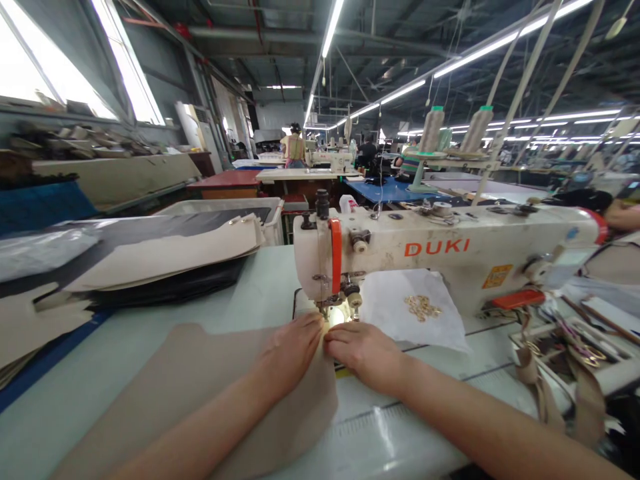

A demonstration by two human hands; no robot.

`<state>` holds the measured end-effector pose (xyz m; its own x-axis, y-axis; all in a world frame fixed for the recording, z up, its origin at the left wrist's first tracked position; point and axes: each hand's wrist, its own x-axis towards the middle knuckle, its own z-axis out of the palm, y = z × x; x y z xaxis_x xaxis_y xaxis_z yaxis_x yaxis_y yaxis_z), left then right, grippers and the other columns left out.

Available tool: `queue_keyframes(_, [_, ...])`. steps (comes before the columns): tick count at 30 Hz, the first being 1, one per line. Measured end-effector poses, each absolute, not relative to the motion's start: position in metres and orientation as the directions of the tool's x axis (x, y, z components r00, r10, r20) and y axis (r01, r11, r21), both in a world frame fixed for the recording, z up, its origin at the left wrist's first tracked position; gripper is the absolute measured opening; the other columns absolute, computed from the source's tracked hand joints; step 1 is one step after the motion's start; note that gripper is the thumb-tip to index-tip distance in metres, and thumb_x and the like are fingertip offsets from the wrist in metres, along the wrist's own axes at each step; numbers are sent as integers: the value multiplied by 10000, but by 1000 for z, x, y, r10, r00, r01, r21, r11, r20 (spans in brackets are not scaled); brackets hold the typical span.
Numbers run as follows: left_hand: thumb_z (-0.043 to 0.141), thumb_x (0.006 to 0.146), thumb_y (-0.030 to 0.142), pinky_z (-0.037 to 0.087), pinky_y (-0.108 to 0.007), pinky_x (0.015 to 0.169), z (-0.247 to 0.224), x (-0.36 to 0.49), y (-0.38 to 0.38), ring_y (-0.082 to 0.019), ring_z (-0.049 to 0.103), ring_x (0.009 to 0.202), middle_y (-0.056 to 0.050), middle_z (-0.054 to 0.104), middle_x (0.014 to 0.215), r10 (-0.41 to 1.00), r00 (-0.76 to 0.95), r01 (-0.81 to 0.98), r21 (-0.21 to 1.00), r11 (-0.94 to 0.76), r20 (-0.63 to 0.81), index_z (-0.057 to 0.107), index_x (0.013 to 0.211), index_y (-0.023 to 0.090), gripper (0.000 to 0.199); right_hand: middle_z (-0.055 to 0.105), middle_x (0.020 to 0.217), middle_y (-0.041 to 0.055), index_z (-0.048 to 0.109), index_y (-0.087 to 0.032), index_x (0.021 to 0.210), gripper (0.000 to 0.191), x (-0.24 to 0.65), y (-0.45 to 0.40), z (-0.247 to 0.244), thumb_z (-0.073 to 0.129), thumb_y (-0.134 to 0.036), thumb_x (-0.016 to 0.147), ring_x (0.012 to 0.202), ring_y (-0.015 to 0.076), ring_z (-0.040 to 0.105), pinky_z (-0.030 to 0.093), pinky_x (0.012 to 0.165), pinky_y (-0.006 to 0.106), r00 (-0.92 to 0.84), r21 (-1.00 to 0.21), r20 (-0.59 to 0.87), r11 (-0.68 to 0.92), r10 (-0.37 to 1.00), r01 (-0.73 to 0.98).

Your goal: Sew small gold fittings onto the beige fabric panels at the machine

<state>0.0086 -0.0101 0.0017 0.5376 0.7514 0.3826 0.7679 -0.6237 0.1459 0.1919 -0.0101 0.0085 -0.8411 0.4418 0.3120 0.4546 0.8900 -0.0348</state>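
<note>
A white sewing machine (385, 243) with an orange lever guard stands on the pale table, its lamp lighting the needle area (334, 312). Beneath the needle lies the edge of a large taupe panel (210, 373), fabric or leather, which spreads to the left over the table. My left hand (295, 347) is closed at the panel's edge, fingers together right before the presser foot. From the other side, my right hand (365, 353) pinches the same edge, its fingertips almost touching the left ones. The exact spot between the fingertips is partly hidden.
Right of the needle, small gold rings (423, 307) lie on a white sheet (380, 293). Stacked cut panels (170, 257) sit at the left. A tray (595, 350) with straps and metal rings is at the right. Thread cones (433, 130) stand behind; a person (295, 148) works farther back.
</note>
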Motion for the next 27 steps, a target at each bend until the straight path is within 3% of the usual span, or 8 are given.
queue_keyframes(17, [344, 898, 194, 493, -340, 836, 5, 10, -2, -214, 620, 928, -90, 671, 990, 792, 491, 779, 225, -586, 363, 623, 910, 167, 280, 646, 914, 70, 571, -124, 846, 51, 190, -2, 7, 527, -131, 871, 940, 174, 572, 419, 901, 247, -831, -75, 332, 891, 447, 449])
queue_keyframes(27, [346, 896, 199, 496, -351, 815, 2, 10, -3, -218, 621, 908, -96, 670, 978, 797, 469, 785, 233, -574, 381, 621, 916, 172, 277, 646, 971, 84, 578, -127, 871, 82, 191, -5, 5, 498, -132, 887, 993, 183, 567, 418, 930, 276, -821, -105, 345, 888, 454, 447])
